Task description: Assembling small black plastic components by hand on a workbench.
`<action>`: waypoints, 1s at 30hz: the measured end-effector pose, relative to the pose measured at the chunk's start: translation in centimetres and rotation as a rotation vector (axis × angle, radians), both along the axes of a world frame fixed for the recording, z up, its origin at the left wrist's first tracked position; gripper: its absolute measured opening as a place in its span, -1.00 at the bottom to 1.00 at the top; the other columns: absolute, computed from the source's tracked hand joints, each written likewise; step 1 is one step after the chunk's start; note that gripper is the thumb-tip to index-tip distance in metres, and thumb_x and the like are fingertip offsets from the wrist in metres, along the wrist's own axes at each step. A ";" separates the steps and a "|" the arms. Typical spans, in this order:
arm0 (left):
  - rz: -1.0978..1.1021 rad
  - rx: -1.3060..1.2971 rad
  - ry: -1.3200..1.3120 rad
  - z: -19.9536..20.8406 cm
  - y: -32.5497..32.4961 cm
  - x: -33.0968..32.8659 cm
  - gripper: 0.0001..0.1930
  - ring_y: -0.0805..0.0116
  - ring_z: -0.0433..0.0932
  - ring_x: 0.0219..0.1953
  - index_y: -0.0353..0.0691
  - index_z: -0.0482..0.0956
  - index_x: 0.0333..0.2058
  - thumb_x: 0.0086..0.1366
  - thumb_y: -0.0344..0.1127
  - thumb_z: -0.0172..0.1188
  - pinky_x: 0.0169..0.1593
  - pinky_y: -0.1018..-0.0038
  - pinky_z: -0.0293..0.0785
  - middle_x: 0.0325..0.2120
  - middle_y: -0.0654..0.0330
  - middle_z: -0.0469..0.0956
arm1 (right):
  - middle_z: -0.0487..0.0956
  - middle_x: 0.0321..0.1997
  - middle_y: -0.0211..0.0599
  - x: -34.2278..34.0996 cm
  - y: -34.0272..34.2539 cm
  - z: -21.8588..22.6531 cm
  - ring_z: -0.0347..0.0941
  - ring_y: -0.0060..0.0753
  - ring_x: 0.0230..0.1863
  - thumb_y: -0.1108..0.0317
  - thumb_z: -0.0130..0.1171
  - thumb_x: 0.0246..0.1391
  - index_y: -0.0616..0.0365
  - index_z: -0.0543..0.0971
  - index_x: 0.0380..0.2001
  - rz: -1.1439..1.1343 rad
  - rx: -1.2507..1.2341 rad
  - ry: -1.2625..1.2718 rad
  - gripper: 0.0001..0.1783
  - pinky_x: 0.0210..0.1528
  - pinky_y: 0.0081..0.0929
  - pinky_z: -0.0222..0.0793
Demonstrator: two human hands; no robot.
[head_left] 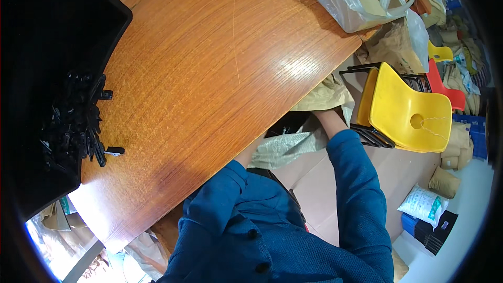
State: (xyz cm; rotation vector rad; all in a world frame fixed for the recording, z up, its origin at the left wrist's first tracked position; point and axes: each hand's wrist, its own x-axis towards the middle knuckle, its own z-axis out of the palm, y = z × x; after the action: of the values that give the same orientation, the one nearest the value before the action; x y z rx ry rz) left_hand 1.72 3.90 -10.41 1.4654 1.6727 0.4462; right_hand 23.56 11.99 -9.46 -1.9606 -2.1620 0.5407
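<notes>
Beside the table edge hangs an open woven sack (293, 149), pale beige, with dark contents (287, 123) showing in its mouth. My right hand (326, 117) is at the sack's rim, its fingers hidden by the folded beige cloth. Only the wrist of my left hand (250, 152) shows, next to the near side of the sack; the table edge covers the fingers. On the table's left lies a heap of small black parts (78, 120), against a large black tray-like shape (52, 31). One small black piece (115, 151) lies apart from the heap.
The wooden table (209, 63) slants across the view. White plastic bags (340, 0) lie at its far right corner, a brown paper bag (395, 47) just beyond. Stacked yellow chairs (403, 110) stand right of my hand. Sacks and a white package (423, 205) lie farther right.
</notes>
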 end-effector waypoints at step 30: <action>-0.220 0.108 0.160 0.2 -13.1 -5.6 -0.41 0.01 0.19 0.23 -0.16 0.06 0.29 0.33 -0.11 -0.11 0.26 0.12 0.12 0.19 -0.01 0.22 | 0.34 0.24 -0.17 -1.4 -9.8 -1.2 0.18 -0.07 0.28 -0.16 -0.02 0.11 -0.02 0.30 0.20 0.188 -0.011 -0.191 -0.32 0.31 -0.16 0.05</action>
State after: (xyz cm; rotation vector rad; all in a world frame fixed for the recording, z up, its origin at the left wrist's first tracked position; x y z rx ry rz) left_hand -3.85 -9.16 -10.17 1.7827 1.6064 0.3092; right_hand 22.14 2.23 -10.61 -1.8952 -2.4820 0.4069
